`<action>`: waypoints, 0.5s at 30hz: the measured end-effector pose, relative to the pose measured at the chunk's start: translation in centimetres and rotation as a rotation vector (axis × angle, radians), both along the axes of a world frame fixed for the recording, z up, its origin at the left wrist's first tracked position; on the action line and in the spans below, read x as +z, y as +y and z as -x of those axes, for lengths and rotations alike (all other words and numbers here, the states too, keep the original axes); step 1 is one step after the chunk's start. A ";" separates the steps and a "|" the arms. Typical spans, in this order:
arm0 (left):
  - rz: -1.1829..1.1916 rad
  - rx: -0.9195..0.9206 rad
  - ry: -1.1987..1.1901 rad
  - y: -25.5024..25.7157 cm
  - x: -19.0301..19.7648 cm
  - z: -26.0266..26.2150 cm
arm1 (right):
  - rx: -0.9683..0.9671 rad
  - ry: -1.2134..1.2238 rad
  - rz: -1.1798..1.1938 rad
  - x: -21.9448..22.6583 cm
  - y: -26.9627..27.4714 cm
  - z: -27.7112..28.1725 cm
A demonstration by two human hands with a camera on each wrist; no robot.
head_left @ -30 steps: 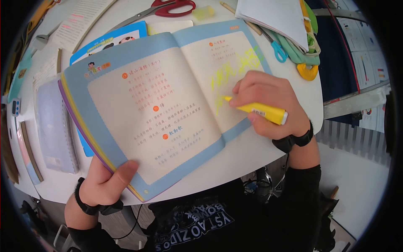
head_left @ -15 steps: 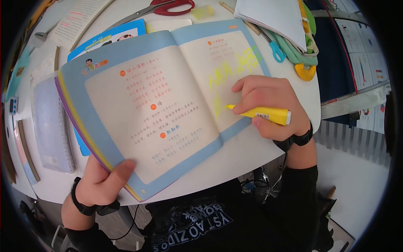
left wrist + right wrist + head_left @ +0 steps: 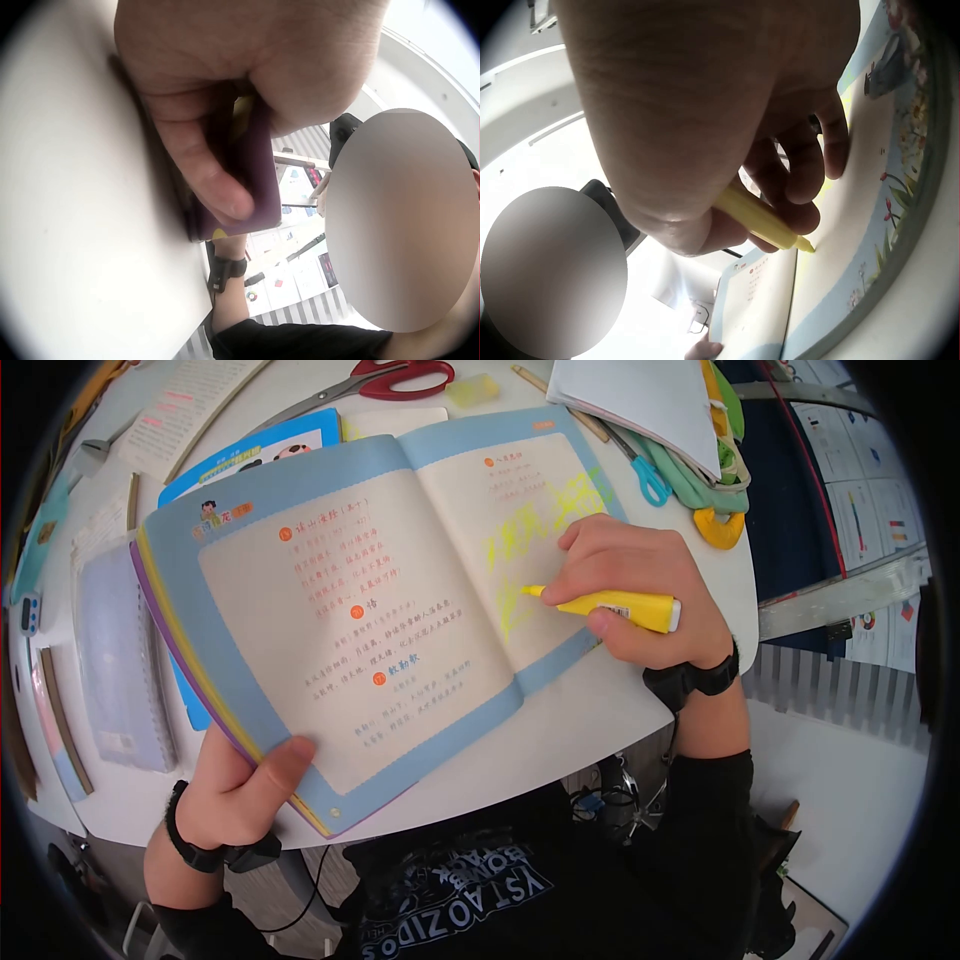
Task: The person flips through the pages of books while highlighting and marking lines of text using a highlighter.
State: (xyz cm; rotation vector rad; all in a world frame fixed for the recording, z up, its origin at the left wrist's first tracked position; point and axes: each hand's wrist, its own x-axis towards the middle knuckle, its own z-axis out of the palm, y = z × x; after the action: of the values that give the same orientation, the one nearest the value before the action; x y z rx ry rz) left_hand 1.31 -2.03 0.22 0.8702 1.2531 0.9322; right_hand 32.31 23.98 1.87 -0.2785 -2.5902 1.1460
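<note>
An open book (image 3: 240,640) with blue-bordered pages lies tilted on the white table. My left hand (image 3: 245,785) grips its lower left corner, thumb on top of the page; in the left wrist view the fingers (image 3: 217,187) curl under the purple cover (image 3: 259,180). A yellow highlighter (image 3: 625,610) is pinched in my right hand (image 3: 640,580), its tip right at the right-hand page. Bright yellow strokes (image 3: 545,520) cover part of that page's print. In the right wrist view the highlighter (image 3: 757,217) points down at the paper.
Beyond the book lie red-handled scissors (image 3: 400,380), a blue book (image 3: 315,430) partly underneath, and a yellow block (image 3: 473,390). At the back right are blue-handled scissors (image 3: 652,482), white paper (image 3: 635,405) and a green pouch (image 3: 700,475). A clear plastic case (image 3: 122,660) sits at left.
The right hand and highlighter have shifted slightly down, then back up along the right-hand page, near the yellow strokes. The left hand keeps its grip on the book.
</note>
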 end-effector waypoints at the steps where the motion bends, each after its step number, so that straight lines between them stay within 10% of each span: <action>1: -0.036 -0.005 -0.020 0.0 0.0 0.1 | -0.003 0.000 0.003 -0.1 0.2 -0.1; 15: -0.047 -0.017 -0.028 -0.2 -0.2 0.1 | 0.096 -0.016 0.028 0.0 1.5 -0.8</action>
State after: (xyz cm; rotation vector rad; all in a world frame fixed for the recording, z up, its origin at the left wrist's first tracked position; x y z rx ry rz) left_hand 1.22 -2.19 0.03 0.9008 1.2025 0.9605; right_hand 33.12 25.49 1.91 -0.1714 -2.6285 1.2184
